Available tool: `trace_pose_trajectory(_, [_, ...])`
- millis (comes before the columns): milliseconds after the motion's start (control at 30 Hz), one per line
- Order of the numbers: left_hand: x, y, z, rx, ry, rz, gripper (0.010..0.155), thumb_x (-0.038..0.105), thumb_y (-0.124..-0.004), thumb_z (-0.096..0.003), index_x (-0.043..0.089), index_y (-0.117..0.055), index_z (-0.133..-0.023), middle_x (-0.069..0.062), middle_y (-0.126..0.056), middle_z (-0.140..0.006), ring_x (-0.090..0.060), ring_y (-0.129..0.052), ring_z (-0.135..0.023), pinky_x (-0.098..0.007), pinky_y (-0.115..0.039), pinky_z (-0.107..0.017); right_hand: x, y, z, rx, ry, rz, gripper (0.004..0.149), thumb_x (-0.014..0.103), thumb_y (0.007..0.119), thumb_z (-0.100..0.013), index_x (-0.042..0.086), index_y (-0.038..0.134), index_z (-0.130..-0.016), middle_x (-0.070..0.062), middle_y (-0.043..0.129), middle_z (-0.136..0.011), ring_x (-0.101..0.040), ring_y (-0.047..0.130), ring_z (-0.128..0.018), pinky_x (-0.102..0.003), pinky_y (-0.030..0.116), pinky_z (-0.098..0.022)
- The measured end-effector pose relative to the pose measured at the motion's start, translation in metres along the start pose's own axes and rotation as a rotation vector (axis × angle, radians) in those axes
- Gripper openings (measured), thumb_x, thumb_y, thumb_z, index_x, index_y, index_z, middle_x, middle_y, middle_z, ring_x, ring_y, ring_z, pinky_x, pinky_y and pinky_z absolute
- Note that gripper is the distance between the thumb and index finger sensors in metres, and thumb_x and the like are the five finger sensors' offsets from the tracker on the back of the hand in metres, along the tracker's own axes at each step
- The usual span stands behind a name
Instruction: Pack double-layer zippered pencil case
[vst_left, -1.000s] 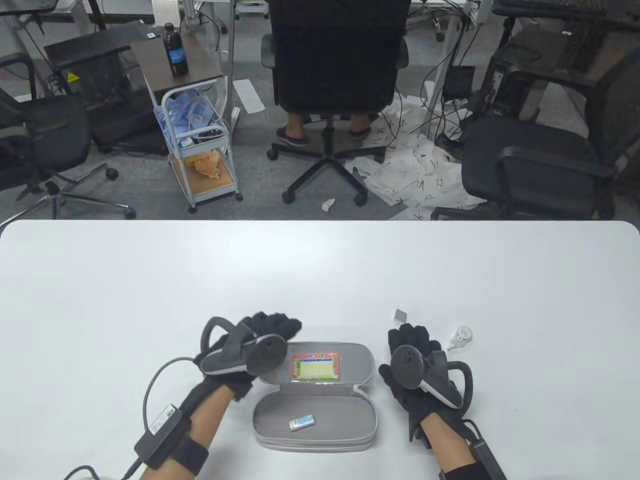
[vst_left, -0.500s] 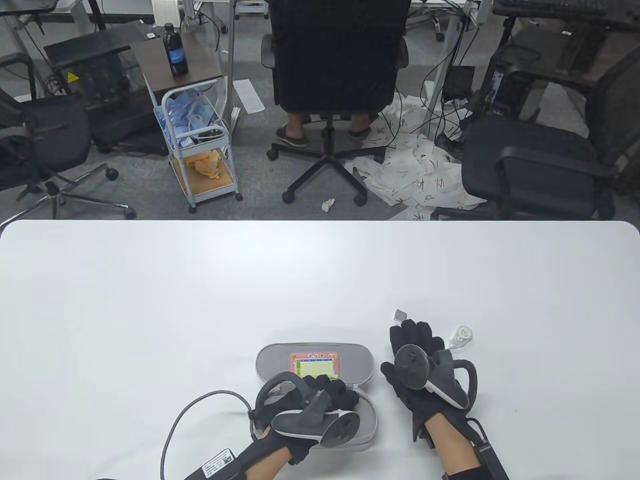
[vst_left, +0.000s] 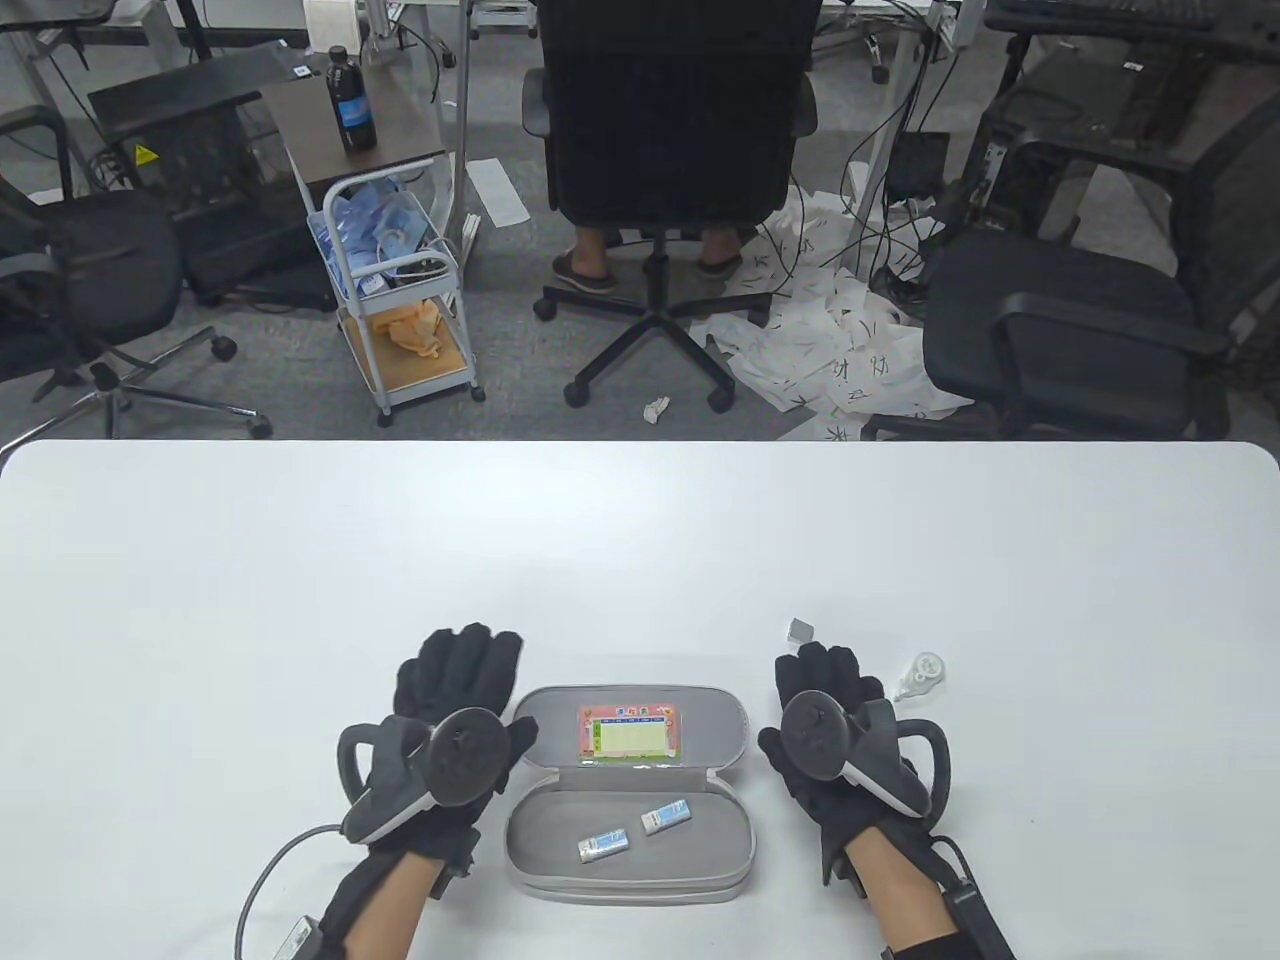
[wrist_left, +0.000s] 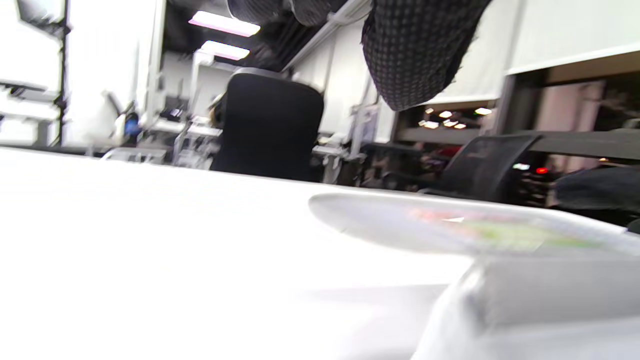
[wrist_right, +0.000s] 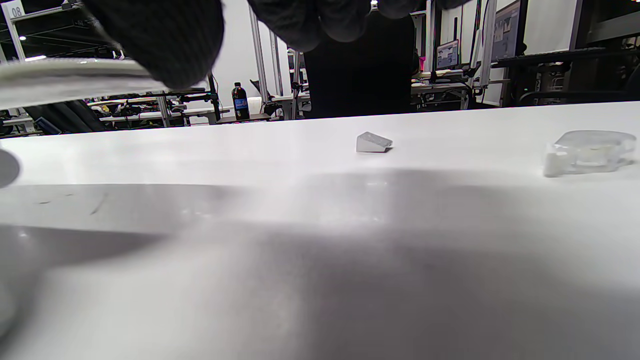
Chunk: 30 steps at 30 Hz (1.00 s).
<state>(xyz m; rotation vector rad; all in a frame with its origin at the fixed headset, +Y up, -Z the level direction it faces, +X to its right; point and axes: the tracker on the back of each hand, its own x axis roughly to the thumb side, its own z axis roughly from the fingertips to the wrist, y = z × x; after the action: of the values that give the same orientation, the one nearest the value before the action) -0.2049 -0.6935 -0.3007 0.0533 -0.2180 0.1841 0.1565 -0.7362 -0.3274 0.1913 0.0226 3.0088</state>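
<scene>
A grey zippered pencil case (vst_left: 535, 848) lies open near the table's front edge, its lid (vst_left: 722, 728) folded back with a colourful card (vst_left: 628, 734) inside. Two small wrapped erasers (vst_left: 604, 845) (vst_left: 667, 816) lie in the lower tray. My left hand (vst_left: 462, 668) rests flat on the table just left of the case, fingers spread, holding nothing. My right hand (vst_left: 820, 674) rests flat to the right of the case, empty. The case lid shows blurred in the left wrist view (wrist_left: 450, 225).
A small grey sharpener (vst_left: 799, 630) (wrist_right: 373, 142) lies beyond my right hand. A clear correction-tape dispenser (vst_left: 922, 675) (wrist_right: 585, 150) lies to the right of it. Office chairs stand beyond the table's far edge.
My left hand reached over the lower tray, left a second eraser in it, and moved back to the table left of the case. The right hand barely moved.
</scene>
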Motion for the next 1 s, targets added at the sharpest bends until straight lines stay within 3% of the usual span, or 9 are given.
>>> trace_pose_trajectory(133, [-0.026, -0.024, -0.003, -0.075, 0.080, -0.051, 0.092, 0.041, -0.090, -0.0516, 0.007, -0.036, -0.118, -0.029, -0.035, -0.119, -0.060, -0.025, -0.102, -0.074, -0.030, -0.067, -0.002, 0.006, -0.002, 0.027, 0.033, -0.005, 0.074, 0.050, 0.069, -0.049, 0.016, 0.042, -0.110, -0.016, 0.034, -0.116, -0.040, 0.029, -0.101, -0.055, 0.035, -0.070])
trace_pose_trajectory(333, [-0.041, -0.031, -0.003, -0.125, 0.186, -0.181, 0.091, 0.049, -0.086, -0.0522, 0.011, -0.036, -0.118, -0.023, -0.035, -0.121, -0.054, -0.024, -0.104, -0.069, -0.027, -0.070, -0.012, -0.005, -0.012, 0.011, 0.047, -0.020, 0.075, 0.050, 0.070, -0.049, 0.017, 0.041, -0.110, -0.015, 0.031, -0.117, -0.040, 0.029, -0.101, -0.055, 0.035, -0.071])
trace_pose_trajectory(533, [-0.049, -0.029, -0.002, -0.113, 0.186, -0.120, 0.089, 0.050, -0.086, -0.0518, 0.011, -0.041, -0.118, -0.022, -0.040, -0.120, -0.053, -0.027, -0.105, -0.064, -0.027, -0.072, -0.030, -0.023, -0.059, 0.014, 0.131, 0.032, 0.071, 0.048, 0.070, -0.050, 0.019, 0.043, -0.109, -0.012, 0.032, -0.117, -0.037, 0.035, -0.102, -0.052, 0.041, -0.072])
trace_pose_trajectory(667, [-0.048, -0.029, -0.001, -0.118, 0.178, -0.140, 0.089, 0.051, -0.086, -0.0515, 0.011, -0.042, -0.118, -0.022, -0.042, -0.120, -0.052, -0.027, -0.105, -0.064, -0.027, -0.072, -0.028, -0.007, -0.103, 0.134, 0.179, 0.078, 0.066, 0.042, 0.072, -0.050, 0.023, 0.046, -0.107, -0.009, 0.035, -0.116, -0.033, 0.042, -0.102, -0.050, 0.046, -0.072])
trace_pose_trajectory(833, [-0.049, -0.033, -0.001, -0.140, 0.182, -0.125, 0.089, 0.051, -0.085, -0.0516, 0.011, -0.042, -0.118, -0.022, -0.041, -0.120, -0.052, -0.027, -0.105, -0.064, -0.026, -0.072, -0.018, 0.021, -0.124, 0.326, 0.207, 0.158, 0.063, 0.038, 0.068, -0.051, 0.028, 0.040, -0.106, -0.005, 0.032, -0.116, -0.032, 0.043, -0.102, -0.049, 0.046, -0.072])
trace_pose_trajectory(933, [-0.049, -0.037, -0.003, -0.153, 0.176, -0.119, 0.089, 0.051, -0.085, -0.0518, 0.010, -0.042, -0.118, -0.022, -0.041, -0.121, -0.052, -0.027, -0.105, -0.064, -0.026, -0.072, -0.012, 0.032, -0.128, 0.356, 0.195, 0.228, 0.057, 0.033, 0.066, -0.051, 0.029, 0.044, -0.104, -0.006, 0.042, -0.113, -0.029, 0.054, -0.099, -0.046, 0.053, -0.071])
trace_pose_trajectory(1000, [-0.049, -0.038, -0.004, -0.161, 0.172, -0.110, 0.089, 0.051, -0.085, -0.0518, 0.010, -0.042, -0.118, -0.022, -0.042, -0.120, -0.052, -0.027, -0.105, -0.064, -0.026, -0.072, -0.007, 0.032, -0.128, 0.267, 0.172, 0.277, 0.054, 0.031, 0.070, -0.050, 0.028, 0.053, -0.101, -0.008, 0.052, -0.111, -0.029, 0.064, -0.096, -0.045, 0.060, -0.070])
